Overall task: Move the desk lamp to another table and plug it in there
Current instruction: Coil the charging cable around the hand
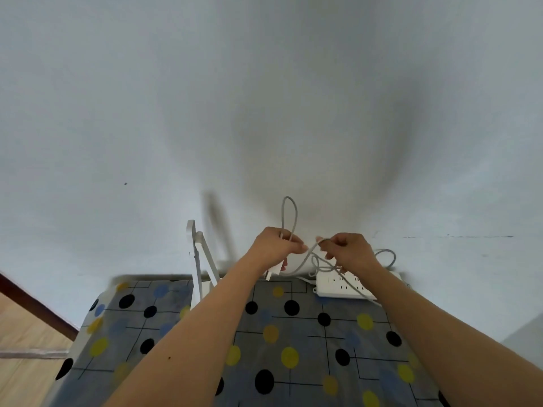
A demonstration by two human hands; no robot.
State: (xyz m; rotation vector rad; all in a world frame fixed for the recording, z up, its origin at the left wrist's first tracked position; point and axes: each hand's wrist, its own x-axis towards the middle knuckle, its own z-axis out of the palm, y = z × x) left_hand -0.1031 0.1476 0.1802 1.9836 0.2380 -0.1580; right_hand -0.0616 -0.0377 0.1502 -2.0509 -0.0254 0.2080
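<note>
- Grey cloth with yellow, black and blue dots over the worktop (293, 333), set against a white wall (264, 98).
- Counted on or above it: one white desk lamp (196, 271), one white power strip (343, 284), one grey cord (289, 197), one white plug (271, 273).
- Desk lamp at the far edge, left of centre, just by the wall; long axis near upright, two white bars joined near the top and spreading downward; base hidden behind the left forearm.
- Left grip (276, 245) above the far edge, fingers curled, pinching the cord; one loop standing above it, plug hanging just below, apart from the power strip.
- Right grip (351, 249) beside it, not touching, thumb and fingers pinching the same cord; slack coils lying over the power strip.
- Power strip flat at the far right, long axis along the wall, sockets facing up.
</note>
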